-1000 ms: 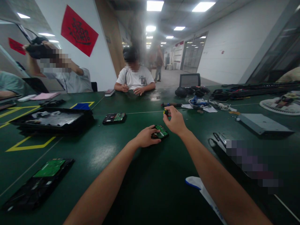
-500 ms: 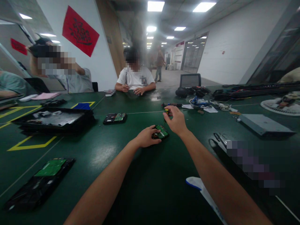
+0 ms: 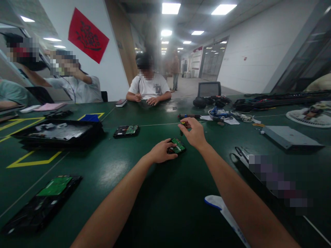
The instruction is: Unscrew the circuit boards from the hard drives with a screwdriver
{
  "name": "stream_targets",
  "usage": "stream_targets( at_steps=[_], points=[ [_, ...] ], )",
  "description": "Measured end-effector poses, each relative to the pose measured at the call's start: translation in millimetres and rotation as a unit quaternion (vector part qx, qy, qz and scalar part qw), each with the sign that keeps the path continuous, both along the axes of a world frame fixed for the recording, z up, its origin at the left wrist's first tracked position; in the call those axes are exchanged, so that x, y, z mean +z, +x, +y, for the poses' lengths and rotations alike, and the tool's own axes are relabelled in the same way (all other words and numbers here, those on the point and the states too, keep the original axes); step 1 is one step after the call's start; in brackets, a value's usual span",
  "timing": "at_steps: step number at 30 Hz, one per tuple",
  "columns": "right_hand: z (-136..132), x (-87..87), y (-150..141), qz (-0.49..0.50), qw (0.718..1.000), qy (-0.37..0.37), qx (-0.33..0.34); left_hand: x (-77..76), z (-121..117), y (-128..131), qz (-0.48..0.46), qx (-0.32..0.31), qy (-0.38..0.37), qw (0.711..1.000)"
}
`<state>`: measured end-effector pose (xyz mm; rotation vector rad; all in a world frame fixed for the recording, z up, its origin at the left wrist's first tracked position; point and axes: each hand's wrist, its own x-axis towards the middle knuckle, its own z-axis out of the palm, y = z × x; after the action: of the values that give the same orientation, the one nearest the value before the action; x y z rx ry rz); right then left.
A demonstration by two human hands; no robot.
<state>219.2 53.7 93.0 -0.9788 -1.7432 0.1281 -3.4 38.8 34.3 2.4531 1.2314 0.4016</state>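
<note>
A small hard drive (image 3: 179,147) with a green circuit board facing up lies on the dark green tabletop. My left hand (image 3: 162,152) grips its left side, fingers over the far edge and thumb along the near edge, covering part of it. In my right hand (image 3: 193,133) is a small screwdriver (image 3: 183,123) with a yellow-and-black handle, pinched between thumb and fingers. It stands upright, pointing down at the drive's far right corner; whether the tip touches I cannot tell.
Another drive (image 3: 126,131) sits farther left, and a black device with a green board (image 3: 54,186) lies near left. Left of centre is a black tray (image 3: 59,132). On the right are a grey metal box (image 3: 292,137) and cables (image 3: 217,113). A person (image 3: 148,86) sits opposite.
My right hand has dipped slightly with the screwdriver, whose shaft now shows below the fingers. The left hand and drive stay put. At the left, a person's raised hands moved a dark object leftward.
</note>
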Motion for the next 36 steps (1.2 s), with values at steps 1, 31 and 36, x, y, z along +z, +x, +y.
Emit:
stream_targets(
  at_steps=[1,31,36],
  points=[
    [0,0.7,0,-0.001,1.000,0.000,-0.003,-0.2,0,0,0.000,0.000,0.000,1.000],
    [8,-16.4,-17,0.393,0.839,-0.261,0.270,7.6,-4,1,0.006,-0.012,0.002,1.000],
    [5,-15.1,-22,0.381,0.846,-0.281,0.247,4.7,-2,1,0.004,0.000,-0.002,1.000]
  ],
)
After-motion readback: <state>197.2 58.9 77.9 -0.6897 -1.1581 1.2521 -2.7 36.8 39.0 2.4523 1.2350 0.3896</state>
